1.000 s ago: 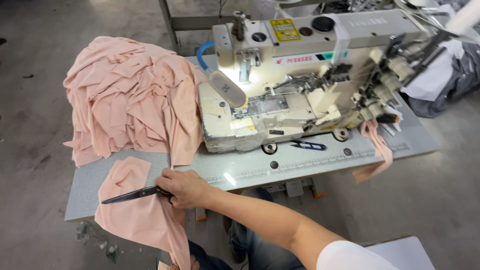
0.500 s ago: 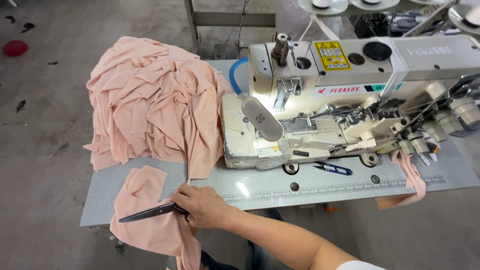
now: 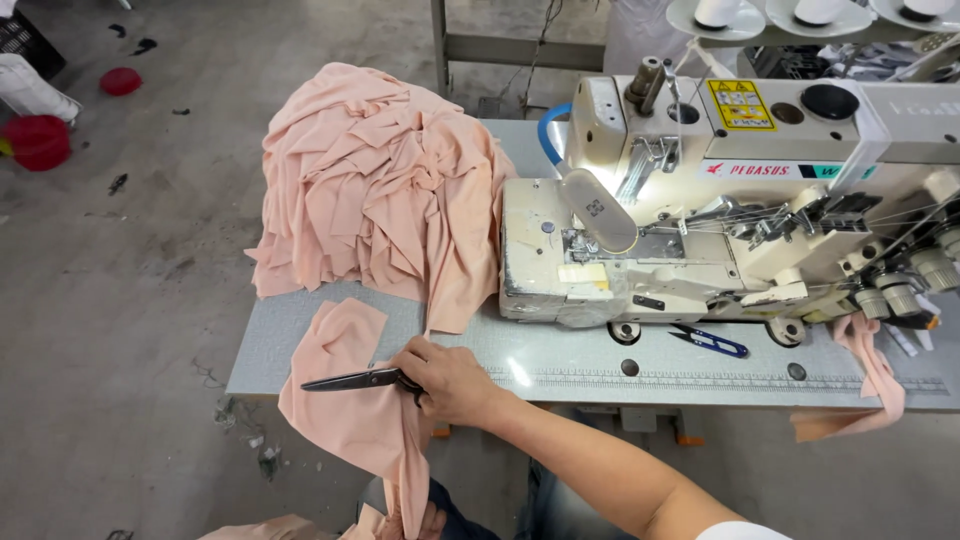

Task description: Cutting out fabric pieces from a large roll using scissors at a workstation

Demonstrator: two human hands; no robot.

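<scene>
- Your right hand [image 3: 452, 382] is wrapped tight around the handles of a pair of dark metal scissors [image 3: 352, 380], knuckles up, at the front edge of the table.
- The scissors lie nearly flat, their long thin blades together and pointing toward nine o'clock, over a loose piece of cloth [image 3: 350, 410].
- That piece of cloth is soft, matte, peach-coloured knit; it lies partly on the table and drapes in folds off the front edge toward six o'clock.
- Your left hand [image 3: 430, 522] shows only as fingertips at the bottom edge, under the hanging end of the cloth; whether it pinches the cloth you cannot tell from here.
- The table [image 3: 560, 350] has a pale grey, finely speckled top with a ruler strip printed along its front edge.
- At twelve o'clock from your right hand sits a heap of cloth [image 3: 375, 185], the same peach knit, crumpled in many layers and spilling over the table's left end.
- At two o'clock stands the sewing machine [image 3: 720, 220], a blocky cream-coloured metal body, scuffed, with a lit work area and threads running across its right side.
- Just in front of the machine lie small blue-handled thread snips [image 3: 712, 343].
- Another strip of peach cloth [image 3: 872, 365] hangs off the table at three o'clock, well apart from your hand.
</scene>
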